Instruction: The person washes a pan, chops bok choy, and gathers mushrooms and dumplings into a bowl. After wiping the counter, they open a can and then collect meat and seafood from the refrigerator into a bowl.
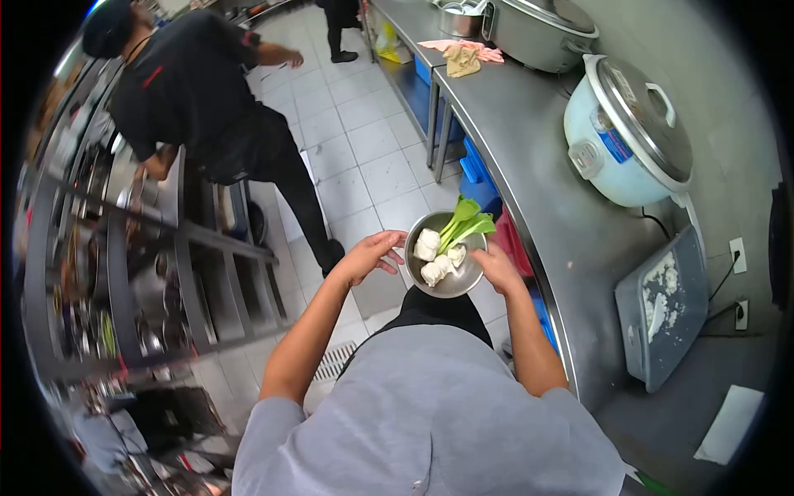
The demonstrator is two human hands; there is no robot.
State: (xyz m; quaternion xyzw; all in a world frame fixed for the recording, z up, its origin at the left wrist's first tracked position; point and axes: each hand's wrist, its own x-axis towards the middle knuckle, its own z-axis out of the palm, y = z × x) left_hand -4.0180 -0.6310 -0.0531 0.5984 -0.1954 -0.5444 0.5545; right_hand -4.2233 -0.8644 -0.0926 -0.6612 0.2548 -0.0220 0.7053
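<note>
A small steel bowl (422, 227) sits in front of my chest, held from its right side by my right hand (499, 269). Inside it lie white dumpling-like pieces (428, 245) and green leafy stalks (465, 221) that stick out over the far rim. My left hand (372, 254) hovers at the bowl's left rim with fingers spread and nothing in it.
A steel counter (529, 182) runs along my right with a pale blue rice cooker (628, 132), a larger steel cooker (542, 31), a floury grey board (662, 306) and cloths (463, 56). A person in black (198, 99) stands at the left shelving (141, 273). White tiled floor (364, 157) lies between.
</note>
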